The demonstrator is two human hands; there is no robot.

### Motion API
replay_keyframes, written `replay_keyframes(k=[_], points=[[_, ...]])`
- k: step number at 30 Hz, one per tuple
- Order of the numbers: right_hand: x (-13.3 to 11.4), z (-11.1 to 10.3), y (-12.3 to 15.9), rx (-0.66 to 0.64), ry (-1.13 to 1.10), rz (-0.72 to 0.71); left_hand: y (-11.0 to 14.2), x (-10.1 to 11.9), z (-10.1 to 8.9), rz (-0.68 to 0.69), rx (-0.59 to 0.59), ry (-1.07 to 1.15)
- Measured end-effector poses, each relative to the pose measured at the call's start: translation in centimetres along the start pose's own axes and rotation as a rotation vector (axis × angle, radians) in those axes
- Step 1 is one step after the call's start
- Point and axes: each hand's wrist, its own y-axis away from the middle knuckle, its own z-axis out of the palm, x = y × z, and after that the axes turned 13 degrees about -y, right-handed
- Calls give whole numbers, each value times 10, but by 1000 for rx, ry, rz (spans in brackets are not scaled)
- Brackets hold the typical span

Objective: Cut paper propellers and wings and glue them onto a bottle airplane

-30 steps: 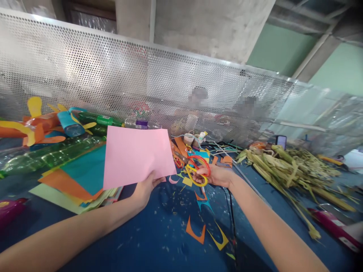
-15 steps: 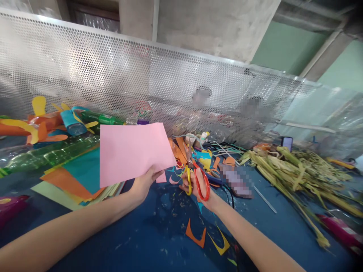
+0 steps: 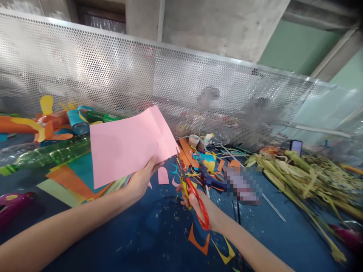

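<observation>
My left hand [image 3: 141, 180] pinches the lower edge of a large pink sheet of paper [image 3: 124, 147], which is creased and bent up near its right end. In my right hand [image 3: 200, 206] is a pair of scissors [image 3: 202, 211] with one red and one yellow handle loop. Its blades point up and left, their tips close to the paper's right corner; I cannot tell whether they touch it. A small pink paper piece [image 3: 163, 176] with a rounded top lies on the table between my hands.
Orange [image 3: 199, 241] and yellow offcuts [image 3: 224, 251] lie near my right forearm. Stacked coloured paper [image 3: 64, 185], green plastic bottles [image 3: 53, 153] and a magenta glue gun [image 3: 15, 206] are on the left. A blue glue gun [image 3: 212, 179], scraps and dried husks [image 3: 286, 170] lie to the right.
The pink sheet has tilted and bent, its right part now raised. The scissors have turned, their blades closer together and nearer the sheet's right corner. The small pink piece shows more fully.
</observation>
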Motion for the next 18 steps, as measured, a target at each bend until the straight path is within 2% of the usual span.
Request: replay_keyframes(k=[9, 13, 18], points=[[-17, -1, 4, -49, 196, -59, 6, 3, 2, -52, 39, -28], [-17, 0, 3, -47, 220, -90, 17, 7, 6, -57, 26, -76], [-18, 2, 4, -19, 220, -89, 22, 3, 7, -29, 26, -33]])
